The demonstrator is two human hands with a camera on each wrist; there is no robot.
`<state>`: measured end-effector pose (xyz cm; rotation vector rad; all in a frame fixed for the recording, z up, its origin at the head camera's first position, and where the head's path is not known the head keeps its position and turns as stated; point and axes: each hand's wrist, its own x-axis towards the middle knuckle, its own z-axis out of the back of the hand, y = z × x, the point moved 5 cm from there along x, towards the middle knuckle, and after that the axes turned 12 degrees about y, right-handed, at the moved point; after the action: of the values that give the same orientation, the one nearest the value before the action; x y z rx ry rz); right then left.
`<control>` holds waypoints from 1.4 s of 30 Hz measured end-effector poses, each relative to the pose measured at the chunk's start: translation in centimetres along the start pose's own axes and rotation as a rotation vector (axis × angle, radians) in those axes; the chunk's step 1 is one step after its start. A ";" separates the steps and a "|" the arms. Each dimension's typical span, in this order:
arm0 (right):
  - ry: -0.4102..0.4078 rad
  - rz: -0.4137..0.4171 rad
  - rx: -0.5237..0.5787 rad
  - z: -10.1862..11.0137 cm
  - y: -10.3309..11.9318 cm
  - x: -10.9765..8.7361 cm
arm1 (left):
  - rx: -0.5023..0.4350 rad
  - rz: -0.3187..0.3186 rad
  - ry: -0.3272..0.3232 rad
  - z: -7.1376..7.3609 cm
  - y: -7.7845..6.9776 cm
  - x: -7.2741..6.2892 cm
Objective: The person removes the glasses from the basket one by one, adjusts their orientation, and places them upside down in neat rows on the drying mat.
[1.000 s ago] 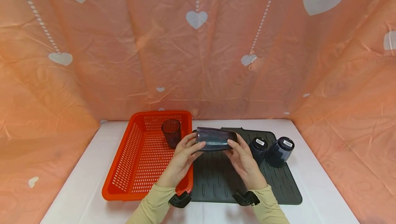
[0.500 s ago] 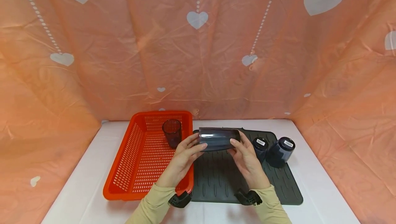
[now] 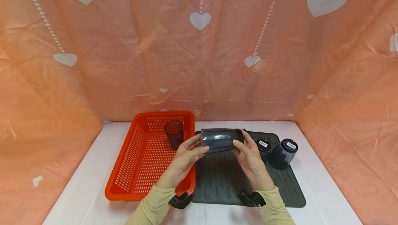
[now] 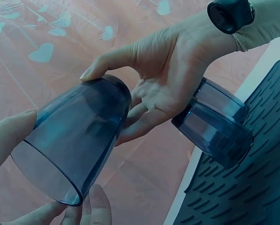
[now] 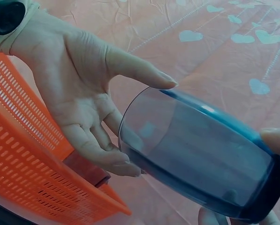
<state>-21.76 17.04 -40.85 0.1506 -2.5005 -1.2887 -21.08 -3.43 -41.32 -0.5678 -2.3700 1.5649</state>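
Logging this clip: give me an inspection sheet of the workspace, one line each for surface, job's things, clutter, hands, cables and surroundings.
Surface: white table bearing a dark ridged mat and, to its left, a red-orange basket.
Job's things: held glass on its side in the air, mouth toward the left; basket glass, mouth up; inner glass and outer glass upside down at the mat's right, each with a white label on its base.
Clutter: nothing seen.
Hands: left hand holds the held glass near its rim, right hand near its base.
Cables: nothing seen.
Surroundings: orange-pink cloth with pale hearts, behind and at both sides.
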 end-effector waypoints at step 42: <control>0.012 0.070 -0.274 1.6 3.2 -0.8 | 0.133 -0.038 0.122 2.1 -1.2 -1.3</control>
<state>-21.34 20.39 -39.34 0.0059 -2.2682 -1.5775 -20.95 -6.13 -41.03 -0.5689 -2.1572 1.6090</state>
